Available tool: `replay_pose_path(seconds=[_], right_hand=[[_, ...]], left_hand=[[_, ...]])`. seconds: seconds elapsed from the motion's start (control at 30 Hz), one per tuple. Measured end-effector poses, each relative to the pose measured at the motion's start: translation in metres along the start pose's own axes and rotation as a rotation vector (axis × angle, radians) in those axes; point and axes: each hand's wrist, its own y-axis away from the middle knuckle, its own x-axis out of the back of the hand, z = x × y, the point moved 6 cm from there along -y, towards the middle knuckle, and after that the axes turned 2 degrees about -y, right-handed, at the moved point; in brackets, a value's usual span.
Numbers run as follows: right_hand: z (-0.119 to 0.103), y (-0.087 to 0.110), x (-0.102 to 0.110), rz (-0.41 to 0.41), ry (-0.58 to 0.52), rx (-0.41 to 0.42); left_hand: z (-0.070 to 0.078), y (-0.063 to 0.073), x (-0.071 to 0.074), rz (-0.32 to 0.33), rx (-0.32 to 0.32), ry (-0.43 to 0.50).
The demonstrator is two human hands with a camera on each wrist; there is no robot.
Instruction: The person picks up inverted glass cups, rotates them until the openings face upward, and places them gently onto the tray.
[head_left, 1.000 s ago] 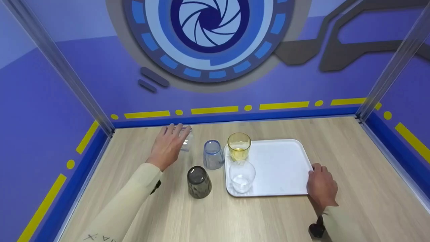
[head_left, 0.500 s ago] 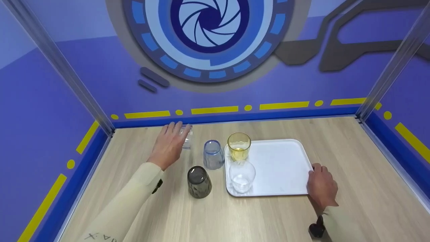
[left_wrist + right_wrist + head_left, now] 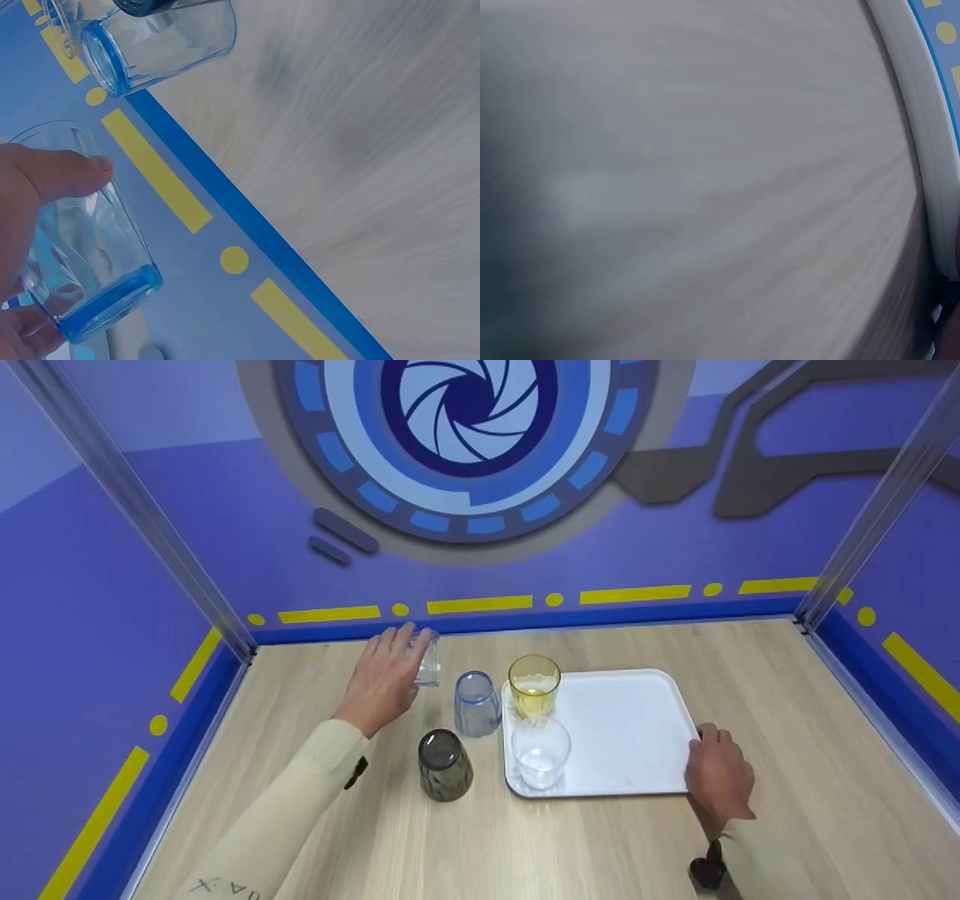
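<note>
My left hand (image 3: 382, 679) grips a clear drinking glass (image 3: 429, 660) near the back edge of the table. In the left wrist view, thumb and fingers are round the glass (image 3: 90, 232), whose thick base looks blue-tinted. To its right, a blue glass (image 3: 477, 705) stands upside down, and a dark grey glass (image 3: 445, 765) also stands upside down nearer the front. My right hand (image 3: 720, 774) holds the right edge of a white tray (image 3: 622, 735). On the tray's left side are a yellow glass (image 3: 534, 686) and a clear glass (image 3: 540, 757), both upright.
A wooden table (image 3: 585, 847) carries everything. A purple-blue back wall (image 3: 525, 570) with yellow marks rises behind it, and side walls with metal corner posts (image 3: 157, 525) enclose it. The right wrist view mainly shows tabletop and the tray's rim (image 3: 922, 120).
My left hand has moved slightly right and toward the back wall, taking the clear glass along. The right hand, tray and other glasses have stayed in place.
</note>
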Motion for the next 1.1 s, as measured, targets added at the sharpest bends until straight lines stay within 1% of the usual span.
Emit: replay_pose_path(seconds=[0.23,0.4,0.63,0.9,1.1], right_hand=[[0.001,-0.001,-0.001,-0.015,-0.006,-0.013],[0.001,-0.001,-0.001,-0.011,0.0,-0.011],[0.001,-0.001,0.002,0.001,-0.025,0.016],[0.001,-0.001,0.0,-0.015,-0.012,0.001],[0.001,-0.002,0.0,-0.012,-0.01,0.0]], left_hand=[[0.004,-0.003,0.005,0.044,-0.011,0.003],[0.005,-0.003,0.006,0.053,-0.008,0.012],[0.011,-0.003,0.009,0.101,-0.03,0.005],[0.017,-0.005,0.013,0.145,-0.05,0.036],[0.02,-0.007,0.013,0.152,-0.053,0.047]])
